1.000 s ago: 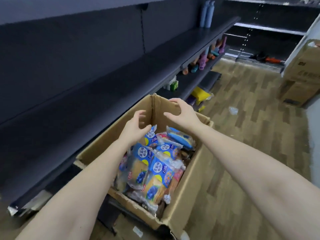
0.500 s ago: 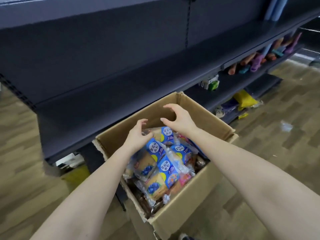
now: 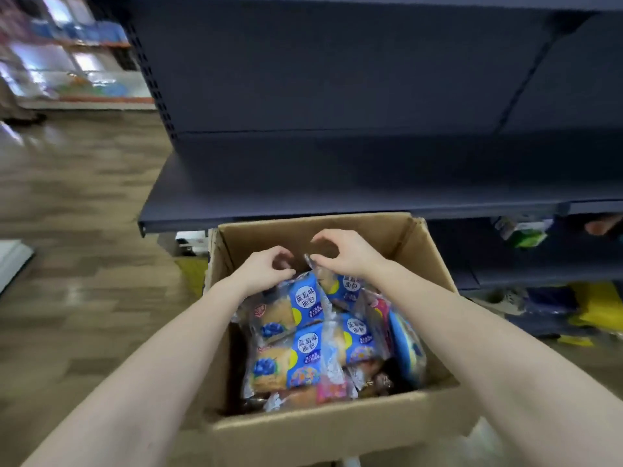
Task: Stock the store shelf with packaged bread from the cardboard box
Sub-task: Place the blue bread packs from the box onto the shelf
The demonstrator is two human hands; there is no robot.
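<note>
- Head view, store aisle: I had both arms reaching down into the open cardboard box (image 3: pixel 337 429), which stood just in front of the dark shelf (image 3: pixel 337 183) and below its front lip.
- My left hand (image 3: pixel 266 267) was curled over the top edge of the left blue packet (image 3: pixel 290 308), fingers and thumb seemingly closed on its wrapper. Blur kept me from being certain of the hold.
- My right hand (image 3: pixel 347 254) pinched a clear crimped seal sticking up between the two hands. I judged that it belonged to the right blue packet (image 3: pixel 344 286), which lay touching the left one.
- Both packets lay at the far end of the box, directly under the hands, with their long axes running from me toward the shelf. Each hand was on the packet on its own side, and the shelf board lay up and forward of both.
- The bread looked soft inside glossy, crinkled film with blue labels, and more packets were heaped loosely beneath. The box was plain corrugated board and the shelf was smooth, matte metal. I expected the slick film to slip in a light pinch.
</note>
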